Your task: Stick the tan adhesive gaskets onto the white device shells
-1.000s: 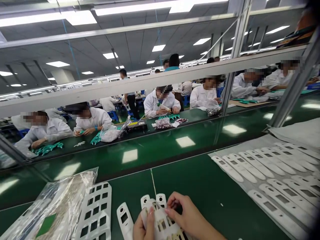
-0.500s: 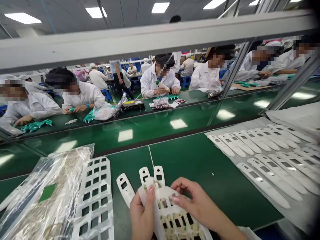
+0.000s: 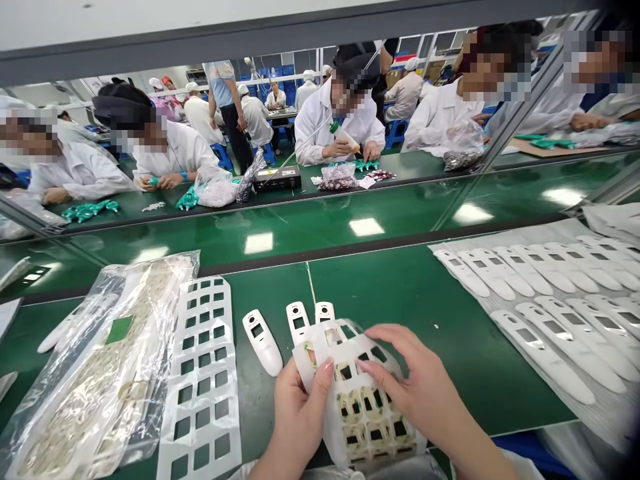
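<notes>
A curled white backing sheet of die-cut adhesive pieces is between my two hands, with rows of window cutouts and yellowish frames with green specks on its lower part. My left hand grips its left edge, thumb on top. At the upper right of the sheet, my right hand has its thumb and index finger on the material; whether a single piece is pinched between them cannot be made out. Just beyond lie white plastic housings, one to the left and two partly behind the sheet.
A used white sheet with square holes and a clear plastic bag of adhesive sheets lie left. Rows of white housings rest on foam at right. Beyond the green belt, several co-workers in white coats sit working. A frame bar crosses the top.
The view has tipped downward, so the bench sits higher in the picture. Both hands still hold the sheet, which now bends more and shows more of its upper cutouts.
</notes>
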A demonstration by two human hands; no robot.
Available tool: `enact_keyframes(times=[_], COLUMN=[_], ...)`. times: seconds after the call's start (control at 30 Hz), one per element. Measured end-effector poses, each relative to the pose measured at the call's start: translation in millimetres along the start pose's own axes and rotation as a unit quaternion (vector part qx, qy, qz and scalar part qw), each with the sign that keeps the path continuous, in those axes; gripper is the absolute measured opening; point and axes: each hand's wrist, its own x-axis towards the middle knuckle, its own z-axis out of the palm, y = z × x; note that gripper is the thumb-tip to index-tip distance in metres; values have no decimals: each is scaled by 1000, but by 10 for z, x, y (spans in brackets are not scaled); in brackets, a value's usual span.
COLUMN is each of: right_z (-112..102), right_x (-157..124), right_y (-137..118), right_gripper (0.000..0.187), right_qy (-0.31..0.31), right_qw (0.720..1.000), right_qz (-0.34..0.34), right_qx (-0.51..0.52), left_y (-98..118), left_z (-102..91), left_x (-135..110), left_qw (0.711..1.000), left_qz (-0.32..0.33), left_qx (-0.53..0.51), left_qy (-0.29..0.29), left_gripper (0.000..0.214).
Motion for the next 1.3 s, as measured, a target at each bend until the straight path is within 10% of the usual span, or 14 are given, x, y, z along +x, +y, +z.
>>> enact_keyframes(times=[0.73,1.07,1.3], right_z=[139,289,323], right_x=[-230,-227,-232], right_y=[-234,-305,-327], right_gripper=[50,25,32], right_qy=[100,105,174], right_qw=[972,972,962], right_qz=[-213,-100,-180], right_qx=[-8,183,107], left_y=[-49,-28,-77], left_z=[-11,83,67], left_x=[19,-103,-50], left_qw=[997,998,998], left_qz=[-22,19,29], left_qx=[-73,-27,-21], left_qy=[23,54,55], left_gripper=[35,38,34])
